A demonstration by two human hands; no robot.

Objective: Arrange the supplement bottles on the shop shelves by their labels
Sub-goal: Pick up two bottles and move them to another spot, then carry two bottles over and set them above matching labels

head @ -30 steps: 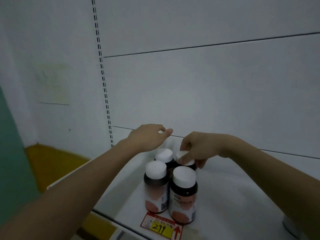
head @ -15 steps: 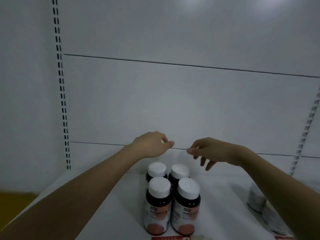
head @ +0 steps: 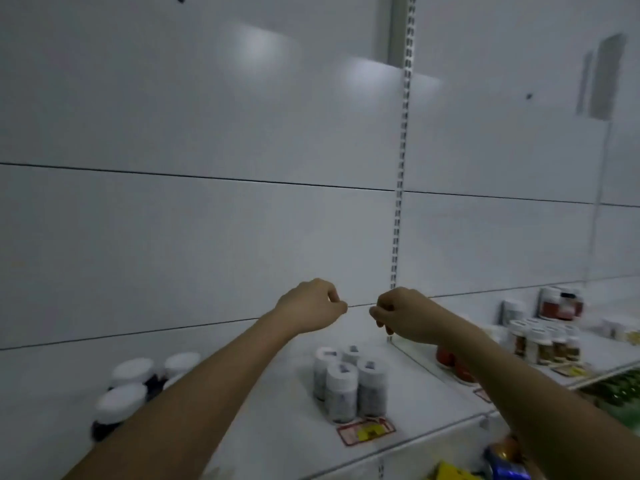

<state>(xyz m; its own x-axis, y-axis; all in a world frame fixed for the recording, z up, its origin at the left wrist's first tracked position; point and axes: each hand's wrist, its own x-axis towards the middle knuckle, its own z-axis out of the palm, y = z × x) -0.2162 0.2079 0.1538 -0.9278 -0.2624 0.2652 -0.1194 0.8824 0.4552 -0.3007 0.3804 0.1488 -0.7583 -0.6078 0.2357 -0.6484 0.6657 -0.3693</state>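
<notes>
Both your hands hang in mid-frame above the white shelf (head: pixel 277 434), close together but apart, and neither touches a bottle. Your left hand (head: pixel 310 306) has a narrow grip — fingers curled in, thumb against the forefinger, nothing held. Your right hand (head: pixel 403 315) is much the same: fingers curled loosely downward, grip narrow and empty.

The supplement bottles stand in clusters along the shelf below. At the lower left of the frame, partly behind your left forearm, sit the dark bottles with white caps (head: pixel 121 393), blurred by motion. Lower centre, between your forearms, four grey-labelled bottles (head: pixel 348 382) stand upright, packed two by two and touching, with a red-and-yellow price tag (head: pixel 365 433) on the shelf edge just in front of them. Just right of the slotted upright (head: pixel 398 209), partly hidden under your right forearm, you can make out red bottles (head: pixel 450 362). Further right stands a tight group of white-capped jars with brownish contents (head: pixel 543 344), and behind those, near the back panel, a red-labelled jar (head: pixel 561 304). Labels are too blurred to read.

At the lower right corner, a lower level shows green packs (head: pixel 620 389) and a blue-and-yellow package (head: pixel 498 462).
</notes>
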